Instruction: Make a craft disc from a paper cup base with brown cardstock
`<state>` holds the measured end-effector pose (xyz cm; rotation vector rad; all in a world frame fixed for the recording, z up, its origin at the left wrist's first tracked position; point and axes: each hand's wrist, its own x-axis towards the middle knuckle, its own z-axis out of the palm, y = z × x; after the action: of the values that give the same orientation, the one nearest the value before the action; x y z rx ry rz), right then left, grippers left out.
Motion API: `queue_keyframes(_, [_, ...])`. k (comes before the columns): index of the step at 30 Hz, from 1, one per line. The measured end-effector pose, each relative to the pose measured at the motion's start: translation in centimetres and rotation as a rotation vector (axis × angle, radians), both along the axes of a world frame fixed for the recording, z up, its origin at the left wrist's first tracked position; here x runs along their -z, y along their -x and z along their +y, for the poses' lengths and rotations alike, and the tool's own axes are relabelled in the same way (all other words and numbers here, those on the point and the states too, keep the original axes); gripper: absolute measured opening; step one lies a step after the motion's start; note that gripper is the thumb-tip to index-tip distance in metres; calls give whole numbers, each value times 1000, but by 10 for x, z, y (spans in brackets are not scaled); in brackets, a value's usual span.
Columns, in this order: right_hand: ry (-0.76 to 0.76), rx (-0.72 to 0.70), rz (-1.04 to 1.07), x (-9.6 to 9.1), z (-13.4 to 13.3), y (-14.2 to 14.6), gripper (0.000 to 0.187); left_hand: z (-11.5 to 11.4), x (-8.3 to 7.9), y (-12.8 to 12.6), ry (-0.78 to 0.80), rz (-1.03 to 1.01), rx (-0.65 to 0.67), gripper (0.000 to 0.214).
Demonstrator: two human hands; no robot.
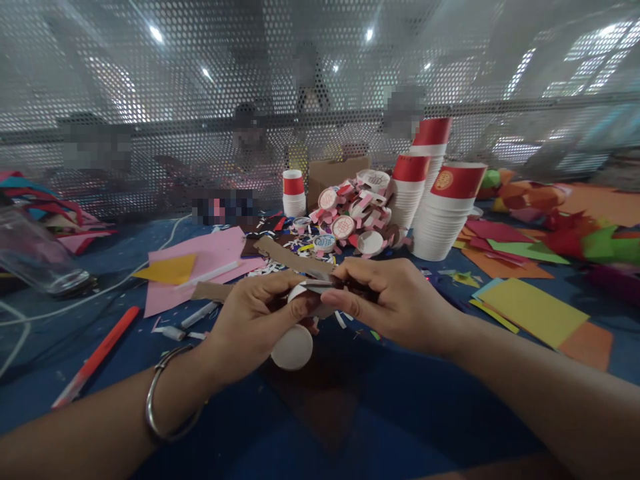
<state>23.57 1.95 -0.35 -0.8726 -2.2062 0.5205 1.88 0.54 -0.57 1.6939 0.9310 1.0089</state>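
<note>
Forearms (80, 430) nearest, silver bangle (149, 403) on L wrist. L hand (250, 317) closed, pinching white paper piece (299, 289) above surface (415, 393), w/ white disc (291, 348) just below; R hand (395, 293) curled round dark item (361, 289), can't ID. Cup stacks (436, 227) stand behind, beside cut-cup pile (343, 227).

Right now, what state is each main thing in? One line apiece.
Left hand: fingers closed on white paper piece
Right hand: fingers curled at its edge; grip partly hidden
White paper piece: held, bent
White disc: below left hand; attachment unclear
Paper cups: nested in stacks
Cut paper-cup bottoms: heaped
Pink sheet: partly covered by orange-yellow paper
Yellow sheet: overlying orange paper
Silver bracelet: around left wrist
</note>
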Motion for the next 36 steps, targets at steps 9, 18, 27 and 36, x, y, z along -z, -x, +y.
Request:
queue_keyframes(9, [-114,2,5,1,-2,1,35,0,-4,-1,-96,17,34,13])
queue_keyframes(18, [-179,5,-21,1,-3,0,33,4,-2,4,-68,17,56,15])
queue_keyframes(27, [-155,14,-38,2,-2,-1,35,6,1,5,81,-63,82,15])
queue_keyframes(36, [-137,22,-56,1,-3,-1,35,8,-1,5,84,-37,88,18])
